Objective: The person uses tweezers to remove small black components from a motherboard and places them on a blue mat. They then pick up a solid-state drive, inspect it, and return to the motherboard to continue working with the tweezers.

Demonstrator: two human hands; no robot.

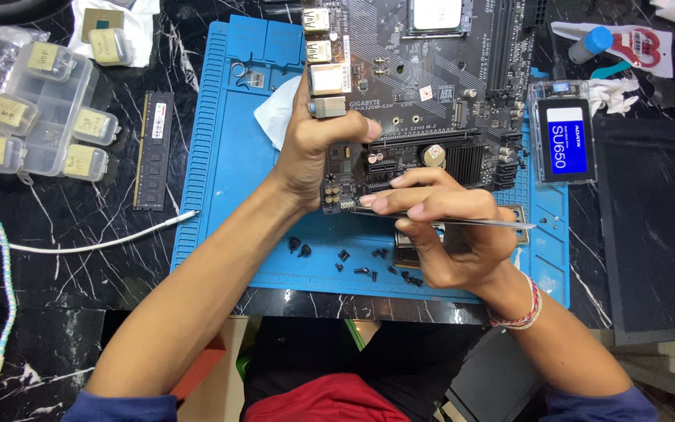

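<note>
A black computer mainboard [431, 86] lies on a blue work mat [220, 156]. My left hand [314, 141] grips the board's near left edge, thumb on top beside the metal ports. My right hand [447, 227] holds thin metal tweezers [478, 222] flat, their tips pointing left at the board's near left corner by small pins. Several small black screws [353, 262] lie scattered on the mat just below the board.
A memory stick [154, 152] lies left of the mat beside a clear box [44, 117] of small cases. A boxed drive [564, 141] sits at the mat's right edge. A white cable [80, 246] crosses the black marble table. A white tissue [279, 117] lies under my left hand.
</note>
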